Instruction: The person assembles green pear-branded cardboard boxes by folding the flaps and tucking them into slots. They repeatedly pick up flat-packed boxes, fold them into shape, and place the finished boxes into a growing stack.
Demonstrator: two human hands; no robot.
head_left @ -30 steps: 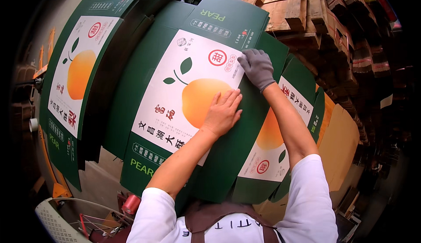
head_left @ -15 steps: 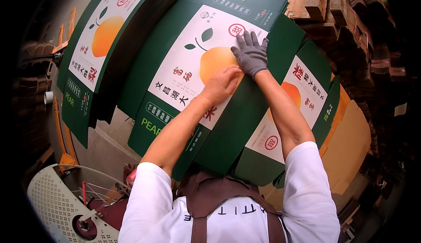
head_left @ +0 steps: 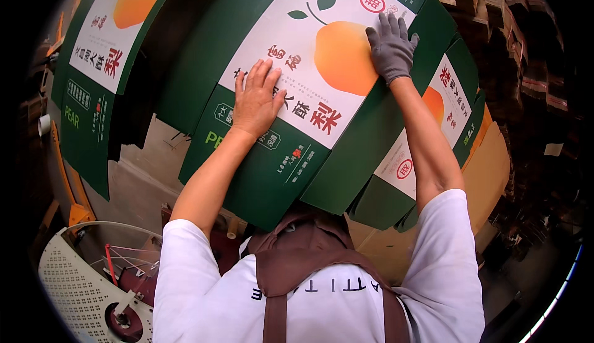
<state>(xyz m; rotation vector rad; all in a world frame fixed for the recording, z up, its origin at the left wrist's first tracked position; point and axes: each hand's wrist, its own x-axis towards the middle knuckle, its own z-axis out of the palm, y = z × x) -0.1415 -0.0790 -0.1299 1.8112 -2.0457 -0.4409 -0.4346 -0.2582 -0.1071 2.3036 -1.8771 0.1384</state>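
A large green cardboard box blank [head_left: 281, 92] lies unfolded in front of me, its white panel printed with an orange-yellow pear. My bare left hand [head_left: 257, 98] rests on the panel's lower left, fingers spread. On the panel's right edge, beside the printed pear, my right hand [head_left: 393, 49] in a grey glove lies flat with fingers apart. Neither hand grips anything. Below the right forearm shows another part of printed green cardboard [head_left: 445, 95]; whether it belongs to the same blank I cannot tell.
More printed green blanks [head_left: 93, 105] stand stacked at the left. Plain brown cardboard [head_left: 482, 176] lies at the right. Wooden pallets [head_left: 476, 3] rise at the far right. A perforated pale metal guard [head_left: 74, 281] with a red wheel stands at the lower left.
My left hand has moved left across the panel, away from the right hand. The right hand has shifted to the right. The view has shifted too, so the blanks sit differently in it.
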